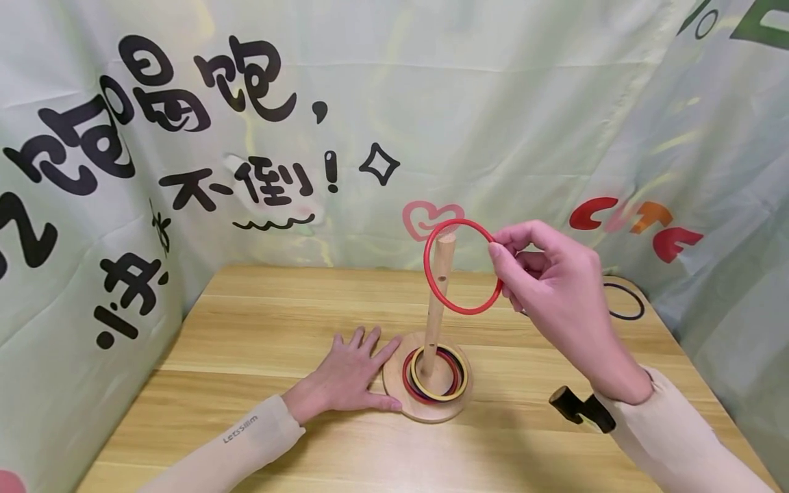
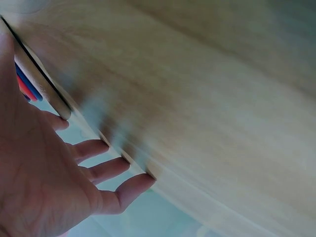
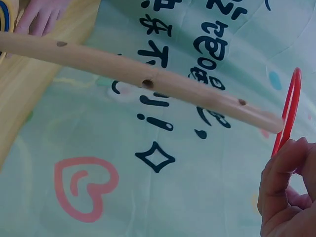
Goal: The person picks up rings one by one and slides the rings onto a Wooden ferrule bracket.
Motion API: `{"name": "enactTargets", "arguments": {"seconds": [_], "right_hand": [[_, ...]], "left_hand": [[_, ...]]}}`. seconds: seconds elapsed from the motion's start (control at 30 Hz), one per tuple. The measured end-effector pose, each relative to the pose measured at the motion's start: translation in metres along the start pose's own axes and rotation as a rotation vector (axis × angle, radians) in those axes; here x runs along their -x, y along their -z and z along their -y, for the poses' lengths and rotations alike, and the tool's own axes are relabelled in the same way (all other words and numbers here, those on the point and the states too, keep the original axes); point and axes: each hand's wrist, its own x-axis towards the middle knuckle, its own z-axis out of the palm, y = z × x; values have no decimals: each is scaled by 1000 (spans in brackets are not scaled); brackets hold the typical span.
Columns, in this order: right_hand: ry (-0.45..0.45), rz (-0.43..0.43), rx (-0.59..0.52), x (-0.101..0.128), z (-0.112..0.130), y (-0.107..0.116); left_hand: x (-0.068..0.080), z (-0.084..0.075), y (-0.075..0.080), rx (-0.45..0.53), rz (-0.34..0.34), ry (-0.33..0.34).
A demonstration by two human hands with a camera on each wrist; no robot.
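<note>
Rings in yellow, red and a dark colour point(image 1: 466, 375) are already looped around the pale wooden post point(image 1: 433, 315), on its round wooden base point(image 1: 431, 413), which is touched by the spread left hand point(image 1: 348, 378). A red ring point(image 1: 427, 267) is pinched by the right hand point(image 1: 557, 287) beside the post's top, seemingly not yet threaded; a dark blue ring point(image 1: 627, 318), apparently left to add, is seen on the wood-grain table point(image 1: 259, 315).

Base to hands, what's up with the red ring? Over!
Right hand pinches red ring, near top of wooden peg. Left hand touching round base. Nothing seen blocking peg's top.
</note>
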Motion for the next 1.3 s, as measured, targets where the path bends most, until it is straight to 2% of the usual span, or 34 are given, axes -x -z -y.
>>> {"name": "enactTargets", "arguments": {"seconds": [0.23, 0.4, 0.93, 1.13, 1.3], "right_hand": [[-68, 31, 39, -3, -19, -8], [-104, 70, 56, 4, -41, -17], [-212, 237, 88, 63, -114, -53], [-267, 276, 71, 85, -133, -66], [-305, 303, 66, 95, -143, -72]], "left_hand": [[0, -1, 0, -9, -12, -2], [0, -1, 1, -13, -26, -8], [-1, 0, 0, -23, 5, 8], [-2, 0, -1, -8, 7, 8], [-2, 0, 0, -6, 11, 9]]}}
